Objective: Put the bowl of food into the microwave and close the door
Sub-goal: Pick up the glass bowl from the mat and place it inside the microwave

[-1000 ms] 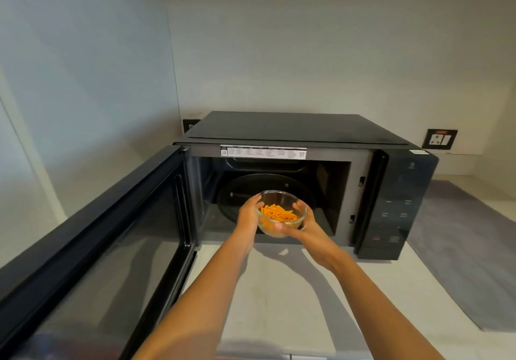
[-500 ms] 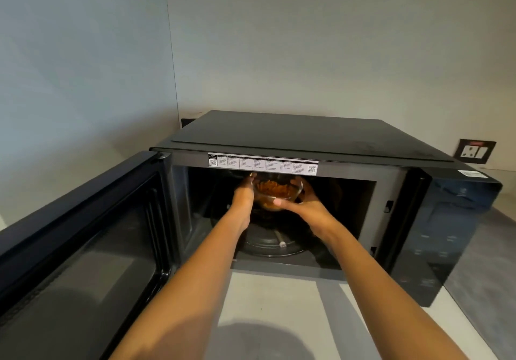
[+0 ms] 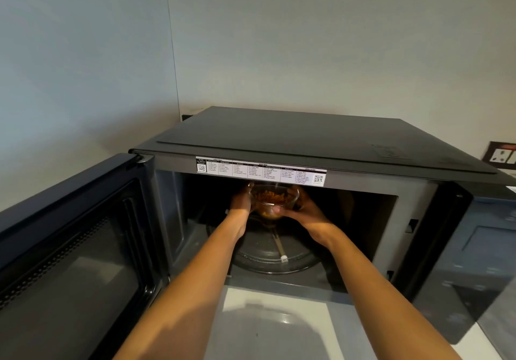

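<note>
A small clear glass bowl [image 3: 275, 197] of orange food is inside the dark cavity of the black microwave [image 3: 293, 139], above the glass turntable [image 3: 275, 253]. Whether the bowl touches the turntable I cannot tell. My left hand [image 3: 240, 200] grips its left side and my right hand [image 3: 303, 212] cups its right side and underside, thumb across the front. Both forearms reach in through the opening. The microwave door [image 3: 72, 250] stands swung wide open on the left.
The microwave sits on a pale counter [image 3: 276, 323] in a corner, with walls behind and to the left. Its control panel [image 3: 474, 262] is on the right. A wall socket [image 3: 502, 158] is at the far right.
Both hands have carried the bowl from in front of the opening into the cavity, over the turntable. The camera has come closer to the microwave.
</note>
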`<state>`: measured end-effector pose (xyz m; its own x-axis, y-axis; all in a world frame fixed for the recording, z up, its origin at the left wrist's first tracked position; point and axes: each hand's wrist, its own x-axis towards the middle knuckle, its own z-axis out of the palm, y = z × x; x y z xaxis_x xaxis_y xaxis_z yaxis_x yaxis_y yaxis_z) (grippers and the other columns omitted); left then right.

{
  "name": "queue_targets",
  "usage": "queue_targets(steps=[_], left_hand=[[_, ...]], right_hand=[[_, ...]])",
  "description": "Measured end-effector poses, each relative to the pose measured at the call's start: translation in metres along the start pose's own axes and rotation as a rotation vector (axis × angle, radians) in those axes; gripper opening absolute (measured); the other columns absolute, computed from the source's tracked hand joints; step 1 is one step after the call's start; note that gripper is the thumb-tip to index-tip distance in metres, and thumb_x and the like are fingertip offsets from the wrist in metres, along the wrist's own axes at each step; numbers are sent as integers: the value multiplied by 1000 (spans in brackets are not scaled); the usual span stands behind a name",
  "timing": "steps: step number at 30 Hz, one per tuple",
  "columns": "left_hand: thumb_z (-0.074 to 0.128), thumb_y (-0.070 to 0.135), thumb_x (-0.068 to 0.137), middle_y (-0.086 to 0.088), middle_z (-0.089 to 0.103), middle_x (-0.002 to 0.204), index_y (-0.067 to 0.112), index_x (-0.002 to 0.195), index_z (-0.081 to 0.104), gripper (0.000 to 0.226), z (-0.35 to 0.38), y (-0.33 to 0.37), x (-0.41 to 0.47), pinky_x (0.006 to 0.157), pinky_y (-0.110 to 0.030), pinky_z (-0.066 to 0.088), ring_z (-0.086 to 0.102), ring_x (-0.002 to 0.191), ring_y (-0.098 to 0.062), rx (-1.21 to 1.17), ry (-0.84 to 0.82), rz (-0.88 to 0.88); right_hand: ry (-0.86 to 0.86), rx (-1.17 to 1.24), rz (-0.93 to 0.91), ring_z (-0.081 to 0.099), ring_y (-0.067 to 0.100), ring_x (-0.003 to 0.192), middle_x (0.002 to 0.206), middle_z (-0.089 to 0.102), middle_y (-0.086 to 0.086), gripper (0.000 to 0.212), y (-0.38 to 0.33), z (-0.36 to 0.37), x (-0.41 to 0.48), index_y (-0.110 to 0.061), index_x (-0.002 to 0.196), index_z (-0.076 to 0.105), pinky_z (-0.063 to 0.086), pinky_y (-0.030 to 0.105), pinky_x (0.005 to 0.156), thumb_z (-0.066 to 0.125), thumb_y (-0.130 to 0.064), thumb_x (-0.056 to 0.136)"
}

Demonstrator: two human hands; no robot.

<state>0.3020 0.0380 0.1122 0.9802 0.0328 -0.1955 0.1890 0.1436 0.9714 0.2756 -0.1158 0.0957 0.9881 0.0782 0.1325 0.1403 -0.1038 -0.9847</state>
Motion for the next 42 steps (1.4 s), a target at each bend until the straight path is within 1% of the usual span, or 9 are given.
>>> queue_targets(steps=[4, 9, 16, 23, 26, 32, 35, 40, 42], left_hand=[[39, 32, 100, -18, 59, 133, 6, 127, 57, 41, 0, -6, 7, 109, -39, 40, 55, 120, -31, -28, -2, 3], [44, 32, 98, -19, 58, 132, 4, 127, 57, 42, 1, -12, 14, 103, -37, 43, 57, 113, -29, -38, 3, 1], [36, 29, 101, -19, 57, 134, 10, 130, 55, 40, 3, -20, 15, 103, -38, 43, 55, 121, -32, -40, 16, 8], [37, 28, 101, -20, 58, 133, 6, 128, 56, 40, 6, -21, 13, 92, -36, 44, 56, 107, -25, -63, 22, 32], [38, 28, 100, -21, 58, 133, 5, 128, 56, 40, 6, -21, 13, 96, -36, 44, 56, 108, -25, -62, 26, 30], [40, 27, 100, -20, 58, 133, 6, 130, 54, 40, 5, -21, 9, 68, -22, 45, 57, 109, -27, -96, 23, 28], [41, 27, 99, -20, 57, 134, 5, 131, 53, 40, 5, -21, 10, 69, -23, 46, 57, 112, -28, -109, 28, 25], [42, 26, 99, -19, 55, 136, 5, 134, 51, 42, 4, -21, 11, 70, -23, 46, 52, 126, -33, -113, 44, 11], [43, 27, 99, -19, 56, 136, 4, 134, 51, 43, 4, -22, 12, 73, -25, 48, 52, 126, -33, -106, 51, 10]], right_hand=[[-7, 19, 14, 56, 16, 106, 115, 61, 0, 63, 7, -1, 4, -22, 121, 50, 46, 27, 91, 80, -9, 67], [-6, 30, 20, 57, 0, 94, 103, 62, -12, 52, 11, 1, 4, -36, 102, 54, 49, 13, 72, 79, -6, 68], [9, 22, 57, 54, -3, 90, 97, 60, -16, 45, 15, 0, 0, -38, 93, 54, 44, 12, 70, 78, -8, 70], [9, 26, 60, 53, -4, 89, 97, 59, -16, 46, 16, 0, -2, -38, 94, 53, 44, 11, 68, 77, -7, 70], [7, 29, 63, 52, -3, 90, 98, 58, -15, 46, 16, 0, -1, -38, 93, 52, 42, 12, 72, 78, -8, 70], [0, 25, 58, 53, -4, 88, 96, 58, -16, 47, 16, 1, 0, -39, 93, 52, 42, 11, 72, 78, -8, 69], [-7, 22, 57, 53, -5, 88, 97, 57, -18, 46, 17, 1, 0, -38, 96, 52, 42, 11, 70, 79, -10, 69], [-5, 11, 51, 51, -6, 90, 100, 56, -18, 61, 19, 2, 1, -30, 117, 47, 43, 10, 69, 80, -13, 68], [-1, 3, 49, 51, -7, 88, 99, 55, -19, 59, 19, 2, 1, -32, 114, 46, 44, 7, 66, 79, -13, 69]])
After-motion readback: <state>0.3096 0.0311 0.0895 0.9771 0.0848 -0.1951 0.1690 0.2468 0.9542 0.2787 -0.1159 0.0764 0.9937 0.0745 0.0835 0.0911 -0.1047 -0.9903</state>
